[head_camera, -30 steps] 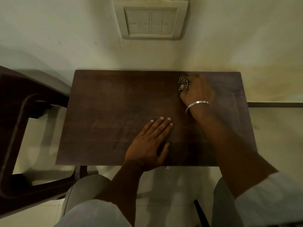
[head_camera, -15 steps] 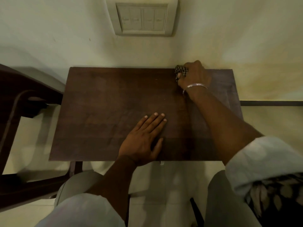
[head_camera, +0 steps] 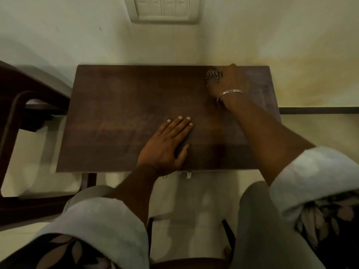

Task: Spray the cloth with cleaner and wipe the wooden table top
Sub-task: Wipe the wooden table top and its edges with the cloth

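while the left hand [head_camera: 165,146] lies flat on dark wood, the right hand [head_camera: 230,81] grips checkered cloth [head_camera: 213,74].

Cream wall [head_camera: 58,32] w/ switch panel [head_camera: 164,8]

Your L hand [head_camera: 167,146] lies flat on the table top [head_camera: 126,101], near edge, centre. Your R hand [head_camera: 230,80] is at the far-right corner, gripping the cloth [head_camera: 212,74] on its left. Switch panel [head_camera: 165,8] on the wall behind the table; chair [head_camera: 13,133] to the left.
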